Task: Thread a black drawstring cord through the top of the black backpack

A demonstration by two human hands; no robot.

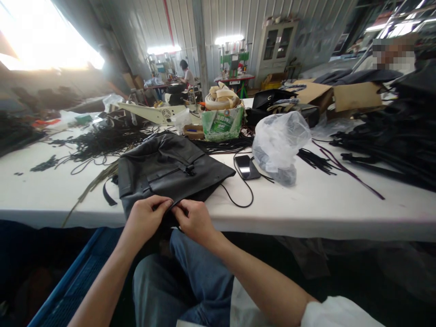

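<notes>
A black bag (166, 159) with straps and a buckle lies on the white table, its near edge overhanging the front. My left hand (148, 211) pinches that edge between thumb and fingers. Close beside it, my right hand (194, 218) is closed on the same edge, fingertips almost meeting those of the left. Whatever small part sits between the fingertips is too hidden to make out. From the bag's right side a thin black cord (250, 195) loops over the table, passing a dark phone (247, 167).
A clear plastic bag (281, 141) stands right of the phone. Behind are a green box (223, 122) of rolled webbing and piles of black cords (102, 141). Black material (402, 127) is heaped at right. A blue crate (78, 277) stands below left. Other people sit farther back.
</notes>
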